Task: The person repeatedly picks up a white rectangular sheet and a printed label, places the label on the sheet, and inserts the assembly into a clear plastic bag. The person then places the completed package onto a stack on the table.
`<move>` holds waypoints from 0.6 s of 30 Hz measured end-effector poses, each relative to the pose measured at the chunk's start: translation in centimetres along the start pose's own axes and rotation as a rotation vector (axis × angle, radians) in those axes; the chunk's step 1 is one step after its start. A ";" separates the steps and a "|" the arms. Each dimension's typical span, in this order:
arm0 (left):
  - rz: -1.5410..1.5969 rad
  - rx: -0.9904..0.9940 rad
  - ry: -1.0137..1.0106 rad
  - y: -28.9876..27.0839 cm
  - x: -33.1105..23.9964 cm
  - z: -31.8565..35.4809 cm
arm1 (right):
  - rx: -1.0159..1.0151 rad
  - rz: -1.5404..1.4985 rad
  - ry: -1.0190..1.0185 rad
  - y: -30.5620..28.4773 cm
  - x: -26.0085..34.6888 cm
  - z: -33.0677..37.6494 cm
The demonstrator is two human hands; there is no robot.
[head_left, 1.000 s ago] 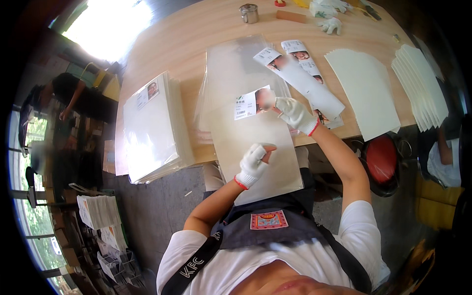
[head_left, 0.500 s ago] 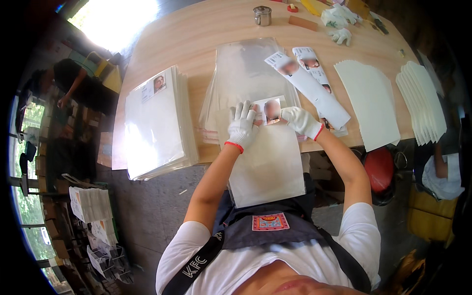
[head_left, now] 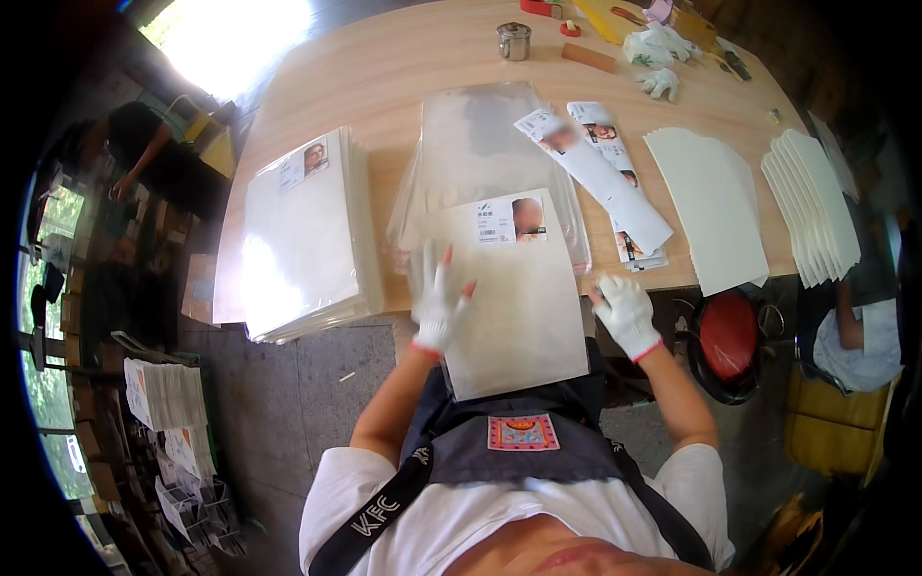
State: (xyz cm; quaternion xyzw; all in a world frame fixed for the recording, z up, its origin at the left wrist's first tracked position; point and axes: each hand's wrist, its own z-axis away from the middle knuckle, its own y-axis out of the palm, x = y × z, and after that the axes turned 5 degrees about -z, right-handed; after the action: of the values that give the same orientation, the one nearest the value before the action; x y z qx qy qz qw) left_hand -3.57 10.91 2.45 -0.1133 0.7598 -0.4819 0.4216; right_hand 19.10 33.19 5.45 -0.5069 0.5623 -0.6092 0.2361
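A large cream-white sheet (head_left: 514,317) lies in front of me, its near end hanging past the table edge over my lap. Near its far edge is a printed label (head_left: 511,220) with a portrait picture. My left hand (head_left: 439,305), in a white glove with bare thumb and index fingertips, is at the sheet's left edge with fingers apart, slightly blurred. Off the right edge is my right hand (head_left: 626,315), gloved likewise, its fingers curled in and nothing visible in them. Beyond the sheet lie clear plastic sleeves (head_left: 471,134).
On the left stands a stack of plastic-covered sheets (head_left: 298,240). Strips of printed labels (head_left: 615,187) lie right of the sleeves, then fanned white sheets (head_left: 706,211) and another pile (head_left: 812,206). A metal cup (head_left: 514,41) and spare gloves (head_left: 659,83) are farther back. A red stool (head_left: 727,333) stands below.
Both hands have come off the label and drawn back toward me, the left to the sheet's left edge, the right out past its right edge. The label now shows in full.
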 end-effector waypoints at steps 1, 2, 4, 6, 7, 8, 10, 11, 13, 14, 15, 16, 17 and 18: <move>-0.013 -0.034 -0.020 -0.3 0.9 3.0 | 0.048 -0.053 0.112 0.3 0.1 1.7; -0.022 -0.063 -0.034 -0.4 1.8 5.8 | 0.019 -0.085 0.156 0.9 0.1 3.4; -0.016 -0.003 -0.176 -0.1 3.4 11.3 | 0.052 -0.165 0.304 2.5 0.1 6.5; 0.099 0.377 -0.470 -0.5 3.7 13.6 | 0.158 -0.406 0.419 4.0 0.3 8.5; 0.157 0.565 -0.546 -1.6 2.9 13.9 | 0.235 -0.586 0.517 4.8 0.3 9.1; 0.226 0.462 -0.432 -2.6 2.0 14.0 | 0.180 -0.659 0.467 5.4 0.3 9.6; 0.455 0.274 -0.311 -4.6 2.1 12.2 | 0.339 -1.020 0.608 4.2 1.7 8.6; 0.569 0.178 -0.249 -5.8 2.0 11.0 | 0.423 -1.193 0.685 3.7 2.5 8.3; 0.732 0.148 -0.141 -10.6 0.3 7.7 | 0.470 -1.399 0.610 4.5 4.2 8.0; 0.571 0.165 -0.137 -13.4 -0.4 6.6 | 0.477 -1.415 0.589 4.7 5.2 7.2; 0.405 0.177 -0.141 -15.8 -0.6 6.1 | 0.491 -1.433 0.564 5.1 6.5 6.2; 0.397 0.094 -0.111 -17.3 -0.3 5.9 | 0.503 -1.454 0.542 5.5 7.9 5.3; 0.508 0.032 -0.116 -18.9 0.0 5.9 | 0.432 -1.460 0.481 6.0 9.5 3.8; 0.497 -0.048 -0.100 -20.2 1.1 5.9 | 0.355 -1.466 0.419 6.3 11.2 1.6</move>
State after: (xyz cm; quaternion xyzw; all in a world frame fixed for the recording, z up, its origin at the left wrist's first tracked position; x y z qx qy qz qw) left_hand -4.57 -3.82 17.55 0.0435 0.7537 -0.3391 0.5613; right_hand 14.56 21.30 3.34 -0.5781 0.0110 -0.7733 -0.2601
